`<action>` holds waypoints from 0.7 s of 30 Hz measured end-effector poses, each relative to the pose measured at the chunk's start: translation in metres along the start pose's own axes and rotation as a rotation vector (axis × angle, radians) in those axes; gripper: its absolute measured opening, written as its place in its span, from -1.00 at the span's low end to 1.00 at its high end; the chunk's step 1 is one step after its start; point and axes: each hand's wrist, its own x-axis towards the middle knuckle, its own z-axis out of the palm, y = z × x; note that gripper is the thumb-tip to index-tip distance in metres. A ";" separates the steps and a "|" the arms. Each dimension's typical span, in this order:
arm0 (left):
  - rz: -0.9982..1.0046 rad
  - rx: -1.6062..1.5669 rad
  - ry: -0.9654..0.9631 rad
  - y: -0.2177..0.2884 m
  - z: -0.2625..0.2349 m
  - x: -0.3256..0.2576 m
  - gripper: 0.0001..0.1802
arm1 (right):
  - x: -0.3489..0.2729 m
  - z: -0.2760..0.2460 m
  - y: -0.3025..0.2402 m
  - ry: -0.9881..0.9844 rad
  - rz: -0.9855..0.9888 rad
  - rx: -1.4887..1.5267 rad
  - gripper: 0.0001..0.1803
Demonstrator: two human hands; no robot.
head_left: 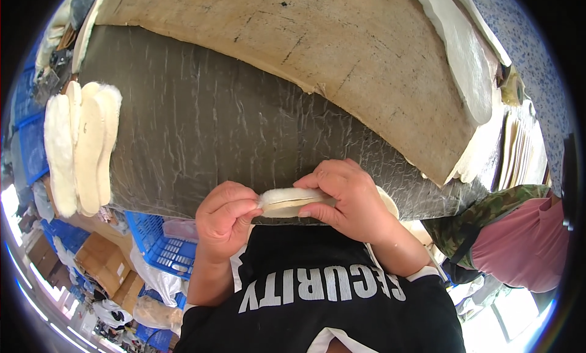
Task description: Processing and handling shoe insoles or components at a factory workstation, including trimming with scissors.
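Close to the front edge of the table, I hold a fleecy insole pair [287, 201], white fluff above and a cream backing below, with a dark line between the layers. My left hand [226, 215] pinches its left tip between thumb and fingers. Around its right part my right hand [348, 197] is closed, fingers on top and thumb underneath. Just beyond the right wrist a pale insole end [387, 201] shows; the hand hides the rest. Several more white and cream insoles [88, 148] lie side by side at the table's left end.
Dark wrinkled sheeting [201, 109] covers the table, and a large tan board [293, 29] lies over its far side. White sheet material [464, 60] hangs at the far right. A blue crate [162, 246] and cardboard box [102, 261] stand lower left. Another person [519, 243] is at the right.
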 end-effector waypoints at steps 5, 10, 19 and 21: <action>0.059 0.028 -0.002 0.000 0.000 0.001 -0.84 | 0.007 0.006 -0.001 0.069 -0.094 -0.021 -0.83; -0.291 -0.283 0.139 0.007 0.013 0.007 -0.80 | 0.008 0.011 -0.002 0.132 -0.094 -0.022 -0.87; -0.717 -0.597 0.043 -0.004 0.018 0.010 -0.85 | 0.014 0.009 0.005 -0.006 0.262 0.196 -0.84; -0.714 -0.996 0.154 0.000 0.022 0.018 -0.60 | 0.013 0.004 0.014 -0.060 0.462 0.486 -0.75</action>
